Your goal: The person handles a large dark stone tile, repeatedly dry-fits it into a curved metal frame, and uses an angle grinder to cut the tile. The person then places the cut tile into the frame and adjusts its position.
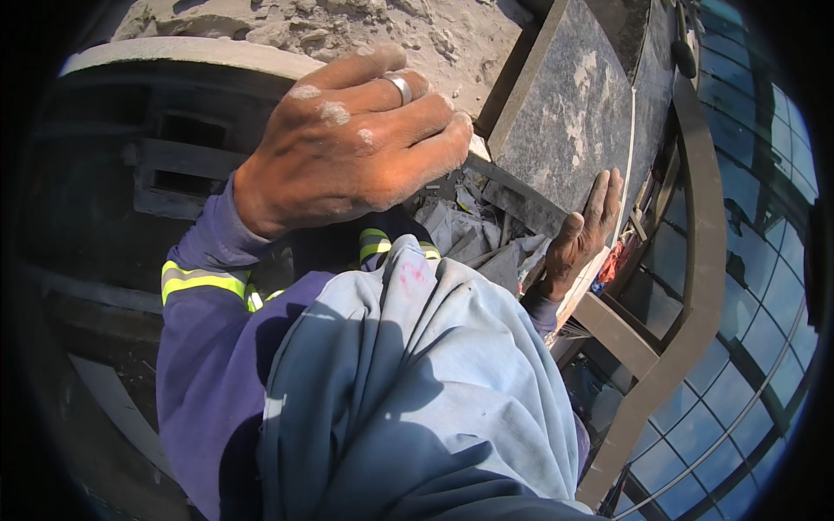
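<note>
My left hand (356,143), dusted with pale powder and wearing a silver ring, is raised at upper centre. Its fingers are curled together, and their undersides are hidden, so what they may hold cannot be made out. Just beyond its fingertips stands a dark grey stone slab (539,122) with whitish smears. My right hand (586,230) lies with fingers stretched along the slab's lower right, near a thin white string (632,139). Its thumb is apart from the fingers.
Rough sandy mortar (469,35) lies at the top, behind a pale curved ledge (191,52). Crumpled sheeting and rubble (460,230) lie below, between my hands. A brown metal frame (704,208) and a glass facade (756,304) rise on the right.
</note>
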Available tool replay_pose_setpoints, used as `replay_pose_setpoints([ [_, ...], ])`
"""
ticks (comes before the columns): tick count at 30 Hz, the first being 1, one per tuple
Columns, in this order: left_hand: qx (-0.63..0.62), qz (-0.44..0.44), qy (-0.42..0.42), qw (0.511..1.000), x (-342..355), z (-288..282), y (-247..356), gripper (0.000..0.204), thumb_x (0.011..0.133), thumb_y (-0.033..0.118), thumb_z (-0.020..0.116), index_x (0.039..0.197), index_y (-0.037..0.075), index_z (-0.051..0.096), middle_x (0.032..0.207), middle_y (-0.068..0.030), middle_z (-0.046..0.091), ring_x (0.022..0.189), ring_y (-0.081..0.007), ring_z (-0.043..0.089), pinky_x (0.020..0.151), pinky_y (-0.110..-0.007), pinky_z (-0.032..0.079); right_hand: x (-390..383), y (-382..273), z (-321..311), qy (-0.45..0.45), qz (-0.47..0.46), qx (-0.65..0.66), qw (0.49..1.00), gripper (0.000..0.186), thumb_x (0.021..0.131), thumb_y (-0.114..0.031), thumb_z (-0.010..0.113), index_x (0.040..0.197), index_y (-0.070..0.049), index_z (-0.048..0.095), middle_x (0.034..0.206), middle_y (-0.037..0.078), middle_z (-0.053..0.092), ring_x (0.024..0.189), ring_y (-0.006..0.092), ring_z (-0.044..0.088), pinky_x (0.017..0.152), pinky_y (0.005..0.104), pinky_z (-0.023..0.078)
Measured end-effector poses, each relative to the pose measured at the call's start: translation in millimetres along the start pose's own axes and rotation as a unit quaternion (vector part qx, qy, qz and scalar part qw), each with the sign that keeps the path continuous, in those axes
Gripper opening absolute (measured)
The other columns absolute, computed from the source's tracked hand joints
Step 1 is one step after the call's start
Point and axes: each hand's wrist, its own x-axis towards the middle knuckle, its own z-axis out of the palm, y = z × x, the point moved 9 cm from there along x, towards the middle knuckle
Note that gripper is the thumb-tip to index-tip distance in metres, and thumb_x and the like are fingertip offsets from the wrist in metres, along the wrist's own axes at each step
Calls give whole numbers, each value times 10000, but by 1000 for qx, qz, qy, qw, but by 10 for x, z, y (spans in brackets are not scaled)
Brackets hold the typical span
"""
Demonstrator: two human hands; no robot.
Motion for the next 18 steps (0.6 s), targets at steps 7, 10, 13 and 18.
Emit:
replay_pose_setpoints([
  [7,-5,-4,-49,999,10,-63,-24,187,748,231,695,921,204,760,860,34,677,850,-133,689,861,-310,544,9,-36,79,11,-9,7,1000,859,1000,-765,274,1531,-135,519,1614,115,444,1535,343,338,1259,564,175],
  [10,-7,-14,-81,997,63,-95,70,221,775,189,687,981,226,760,897,37,680,859,-159,686,855,-324,544,-38,-20,-81,9,-15,-5,1000,833,1010,-751,271,1528,-149,525,1615,114,442,1536,336,337,1262,561,175],
  [13,-7,-19,-137,990,144,-102,240,340,802,81,669,1085,252,746,988,17,687,883,-230,689,806,-362,550,-120,49,-301,3,-16,-28,999,795,1018,-734,281,1526,-175,530,1618,108,439,1536,328,338,1267,554,174],
  [18,-51,-42,-231,971,373,-66,578,304,860,93,707,1147,187,730,1031,-58,687,942,-318,687,789,-434,551,-269,250,-598,23,-26,-22,999,740,1009,-720,367,1522,-216,539,1618,93,443,1530,321,352,1261,581,170],
])
